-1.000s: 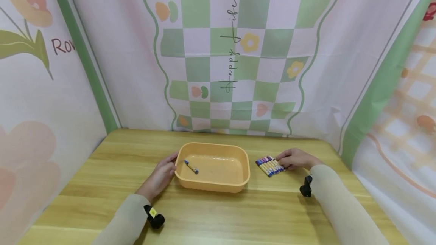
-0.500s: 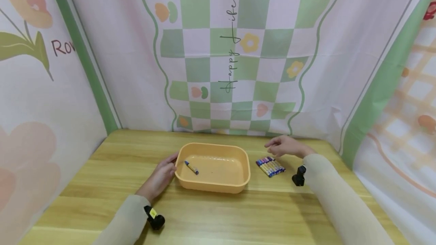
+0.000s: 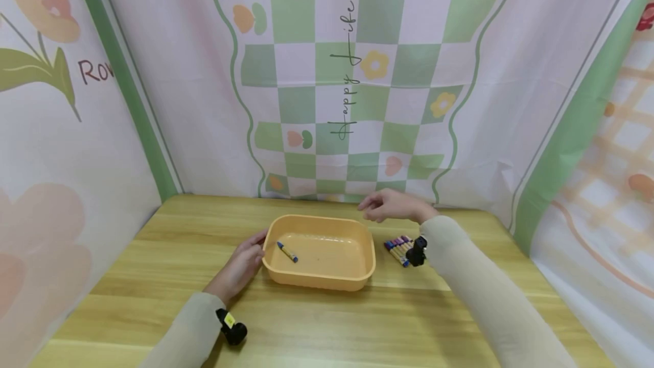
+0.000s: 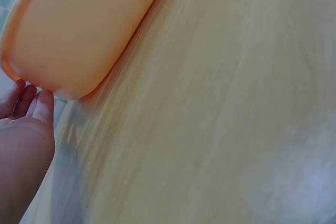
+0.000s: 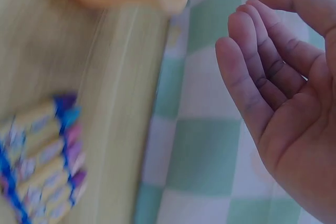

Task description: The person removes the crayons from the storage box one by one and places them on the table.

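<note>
An orange plastic basin (image 3: 319,284) stands on the table, with one blue-tipped, yellow-wrapped crayon (image 3: 287,252) lying inside towards its left end. My left hand (image 3: 240,264) touches the basin's left end with its fingertips; in the left wrist view the fingers (image 4: 44,106) meet the outer wall. Beyond the basin's far right corner, my right hand (image 3: 393,206) is raised above the table. The right wrist view shows its palm (image 5: 294,124) and loosely bent fingers, with nothing visible between them. Several crayons (image 3: 395,251) lie side by side right of the basin, partly hidden by the wrist camera.
The wooden table (image 3: 317,328) runs back to a hanging cloth (image 3: 337,101) with a green and white check. Patterned cloths also hang at both sides. A black wrist camera (image 3: 416,251) sits at the right cuff, another camera (image 3: 232,328) at the left.
My right hand has lifted away from the row of crayons and moved left and back towards the basin's far corner. The left hand, the basin and the crayon in it have stayed put.
</note>
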The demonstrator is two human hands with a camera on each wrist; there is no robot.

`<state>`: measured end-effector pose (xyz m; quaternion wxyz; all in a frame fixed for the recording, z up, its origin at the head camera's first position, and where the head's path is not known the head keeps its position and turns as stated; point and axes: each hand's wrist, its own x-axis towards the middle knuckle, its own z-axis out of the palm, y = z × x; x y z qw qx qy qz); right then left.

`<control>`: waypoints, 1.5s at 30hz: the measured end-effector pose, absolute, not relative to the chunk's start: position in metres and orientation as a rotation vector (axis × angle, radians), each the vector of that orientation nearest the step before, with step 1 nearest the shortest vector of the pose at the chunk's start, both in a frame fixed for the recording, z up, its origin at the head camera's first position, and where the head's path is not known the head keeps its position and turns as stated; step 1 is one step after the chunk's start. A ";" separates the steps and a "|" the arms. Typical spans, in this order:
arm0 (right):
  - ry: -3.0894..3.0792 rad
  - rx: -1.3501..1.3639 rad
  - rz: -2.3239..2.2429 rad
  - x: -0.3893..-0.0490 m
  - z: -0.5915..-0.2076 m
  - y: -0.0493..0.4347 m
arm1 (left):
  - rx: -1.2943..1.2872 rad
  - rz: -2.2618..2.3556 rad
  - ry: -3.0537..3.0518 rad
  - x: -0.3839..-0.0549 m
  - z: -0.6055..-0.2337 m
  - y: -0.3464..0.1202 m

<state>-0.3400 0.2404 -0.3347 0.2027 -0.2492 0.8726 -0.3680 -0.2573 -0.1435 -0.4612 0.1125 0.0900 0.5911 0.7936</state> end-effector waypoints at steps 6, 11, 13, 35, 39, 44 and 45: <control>2.432 -0.777 -0.944 -0.343 -0.333 0.199 | 0.279 2.327 1.719 -0.258 -0.461 -0.144; 2.403 -0.827 -0.884 -0.342 -0.336 0.166 | 0.297 2.326 1.728 -0.257 -0.461 -0.145; 2.386 -0.849 -0.876 -0.341 -0.339 0.154 | 0.296 2.330 1.730 -0.257 -0.461 -0.144; 2.251 -0.764 -0.740 -0.348 -0.394 0.080 | 0.285 2.329 1.731 -0.258 -0.462 -0.143; 2.217 -0.737 -0.770 -0.350 -0.401 0.073 | 0.301 2.328 1.730 -0.259 -0.463 -0.144; 2.207 -0.687 -0.839 -0.349 -0.407 0.067 | 0.348 2.323 1.725 -0.260 -0.464 -0.144; 2.216 -0.678 -0.847 -0.349 -0.408 0.066 | 0.352 2.323 1.728 -0.260 -0.464 -0.144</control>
